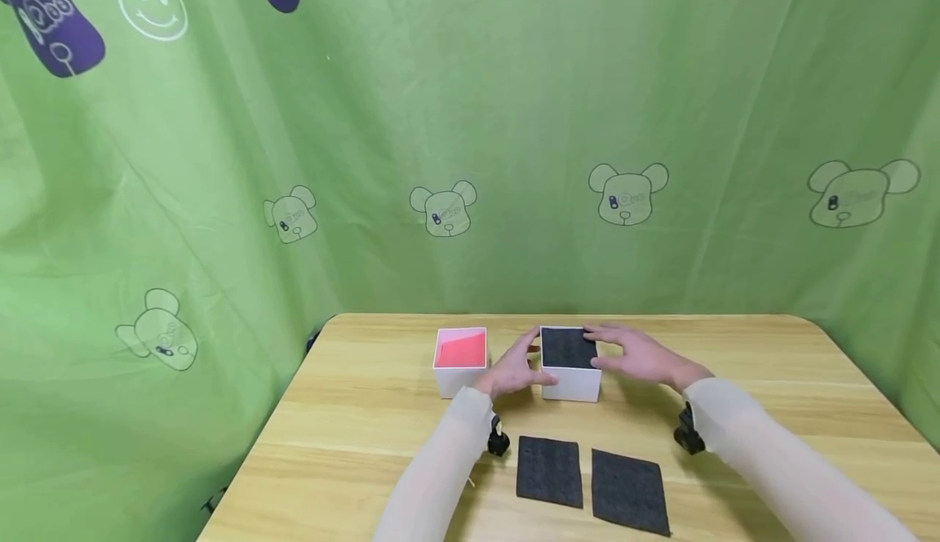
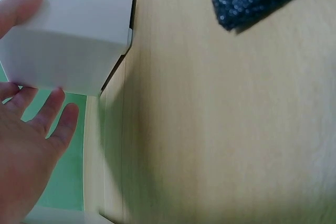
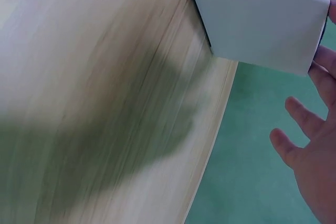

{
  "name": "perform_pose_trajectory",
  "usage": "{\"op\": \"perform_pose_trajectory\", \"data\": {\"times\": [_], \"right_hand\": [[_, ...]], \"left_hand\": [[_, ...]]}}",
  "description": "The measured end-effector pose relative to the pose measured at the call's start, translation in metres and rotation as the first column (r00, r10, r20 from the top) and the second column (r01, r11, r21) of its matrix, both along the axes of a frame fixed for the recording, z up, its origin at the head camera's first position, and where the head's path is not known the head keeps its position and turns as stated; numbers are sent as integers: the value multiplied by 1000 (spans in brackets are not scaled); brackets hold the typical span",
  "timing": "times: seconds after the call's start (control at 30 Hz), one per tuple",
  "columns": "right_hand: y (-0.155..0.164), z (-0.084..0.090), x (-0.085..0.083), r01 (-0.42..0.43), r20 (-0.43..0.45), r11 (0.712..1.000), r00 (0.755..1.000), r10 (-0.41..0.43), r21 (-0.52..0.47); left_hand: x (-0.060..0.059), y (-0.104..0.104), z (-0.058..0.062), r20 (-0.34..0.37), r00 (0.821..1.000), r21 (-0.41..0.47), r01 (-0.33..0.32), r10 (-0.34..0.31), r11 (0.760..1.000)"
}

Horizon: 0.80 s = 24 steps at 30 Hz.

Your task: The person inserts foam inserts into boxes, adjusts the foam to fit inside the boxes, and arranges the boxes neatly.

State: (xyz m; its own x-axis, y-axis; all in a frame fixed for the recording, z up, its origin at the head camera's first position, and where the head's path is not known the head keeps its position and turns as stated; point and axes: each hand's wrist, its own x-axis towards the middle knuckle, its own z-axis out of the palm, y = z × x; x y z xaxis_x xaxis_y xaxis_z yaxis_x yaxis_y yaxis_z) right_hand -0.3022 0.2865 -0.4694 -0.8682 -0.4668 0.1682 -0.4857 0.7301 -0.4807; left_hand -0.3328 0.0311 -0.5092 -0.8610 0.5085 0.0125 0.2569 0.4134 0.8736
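Note:
A white box (image 1: 571,382) with a black foam pad (image 1: 568,348) in its top stands mid-table. My left hand (image 1: 523,365) lies against its left side with straight fingers, and in the left wrist view the thumb (image 2: 21,4) touches the box wall (image 2: 73,30). My right hand (image 1: 626,354) hovers at the box's right side, fingers stretched over the top edge. The right wrist view shows those fingers (image 3: 307,148) spread, next to the box (image 3: 262,19). Neither hand grips anything.
A second white box (image 1: 460,379) with a pink lining stands just left of the first. Two loose black foam pads (image 1: 549,470) (image 1: 630,490) lie side by side near the wooden table's (image 1: 352,428) front. A green printed curtain surrounds the table.

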Motion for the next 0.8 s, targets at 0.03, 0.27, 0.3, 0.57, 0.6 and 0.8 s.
{"op": "perform_pose_trajectory", "data": {"times": [0.03,0.27,0.3,0.57,0.6,0.8], "right_hand": [[0,0,0,1,4,1000,1000,-1,-3],[-2,0,-3,11,-19,1000,1000,-11,-12],[-2,0,-3,17,-19,1000,1000,-17,-12],[-4,0,-6,47,13,999,999,-47,-4],[-4,1,-6,46,15,999,999,-46,-4],[-8,2,-8,44,17,999,999,-43,-10]], "left_hand": [[0,0,0,-1,1000,2,0,0,1000],[-2,0,-2,-2,1000,7,-1,1,1000],[-2,0,-2,-3,1000,8,-2,2,1000],[-1,0,-1,1,1000,5,-1,1,1000],[-1,0,-1,2,1000,5,-2,2,1000],[0,0,-1,5,1000,12,-3,3,1000]]}}
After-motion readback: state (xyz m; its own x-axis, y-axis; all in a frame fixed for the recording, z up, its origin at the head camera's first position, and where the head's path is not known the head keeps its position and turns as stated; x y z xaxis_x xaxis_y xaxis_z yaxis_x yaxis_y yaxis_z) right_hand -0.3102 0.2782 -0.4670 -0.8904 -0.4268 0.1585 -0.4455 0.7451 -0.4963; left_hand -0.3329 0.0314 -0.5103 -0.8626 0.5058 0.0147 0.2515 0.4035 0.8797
